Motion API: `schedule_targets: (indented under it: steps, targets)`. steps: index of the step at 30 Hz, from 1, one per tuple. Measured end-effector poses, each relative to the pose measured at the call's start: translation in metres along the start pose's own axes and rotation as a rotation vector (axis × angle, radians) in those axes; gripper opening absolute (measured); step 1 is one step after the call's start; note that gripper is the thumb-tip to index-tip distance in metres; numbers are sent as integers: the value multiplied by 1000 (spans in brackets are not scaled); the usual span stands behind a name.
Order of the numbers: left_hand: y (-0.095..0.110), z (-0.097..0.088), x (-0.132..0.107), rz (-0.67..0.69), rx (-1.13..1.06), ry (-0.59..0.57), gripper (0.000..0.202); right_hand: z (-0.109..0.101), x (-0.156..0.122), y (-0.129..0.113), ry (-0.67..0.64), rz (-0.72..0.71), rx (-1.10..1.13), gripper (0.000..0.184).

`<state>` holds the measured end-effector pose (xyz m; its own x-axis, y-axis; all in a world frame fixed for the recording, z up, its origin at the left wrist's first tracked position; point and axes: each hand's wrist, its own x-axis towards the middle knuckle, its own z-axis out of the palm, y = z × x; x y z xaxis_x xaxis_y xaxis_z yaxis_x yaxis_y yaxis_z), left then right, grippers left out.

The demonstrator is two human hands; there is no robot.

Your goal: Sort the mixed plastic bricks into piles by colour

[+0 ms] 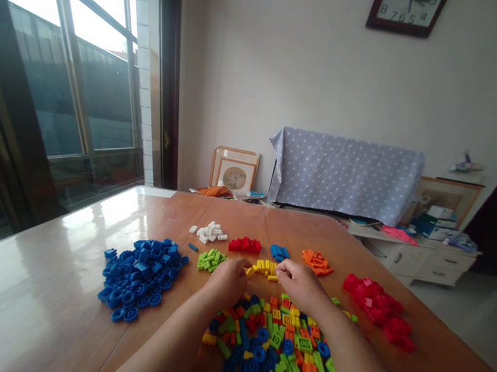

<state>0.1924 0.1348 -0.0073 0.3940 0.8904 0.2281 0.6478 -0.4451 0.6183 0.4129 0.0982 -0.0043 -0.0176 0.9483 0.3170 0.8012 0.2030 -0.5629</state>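
So the counter (44, 278) is a brown, glossy thing with pale window glare smeared over its left side, and it's covered in smooth plastic bits sorted by colour. The big blue pile (141, 273) mixes blocky bricks with round, wheel-like rings. The back row runs white pieces (210, 232), red pieces (245, 245), small blue pieces (279, 254) and orange pieces (316, 262), with green pieces (211, 261) nearer on the left and a lumpy pinkish-red pile (378, 308) off to the right. Behind it all there's a soft grey polka-dot cloth (346, 177) draped over something boxy.

The forearms cover both sides of the mixed heap (276, 340), and the clock (407, 9) is chopped off by the top edge. The left hand (228, 280) is half curled, fingertips at the left end of the yellow bricks (265, 268); the right hand (301, 283) has its fingers bunched at the other end. Can't tell if either one is gripping a piece.

Those yellow bricks sit between the hands, just beyond the heap: bright, small, studded and bunched in a rough row.
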Motion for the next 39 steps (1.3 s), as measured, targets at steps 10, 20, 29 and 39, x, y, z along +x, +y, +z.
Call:
schedule_targets:
  steps: [10, 20, 29, 39]
  targets:
    - [13, -11, -7, -41, 264, 14, 30, -7, -3, -10, 2, 14, 7, 22]
    - [25, -10, -9, -8, 142, -33, 28, -9, -3, -13, 8, 18, 16, 22]
    - [23, -9, -13, 121, 248, -156, 25, -10, -4, -13, 19, 10, -11, 24]
    - [22, -6, -8, 97, 127, -114, 36, -10, -4, -12, 19, 7, -13, 21]
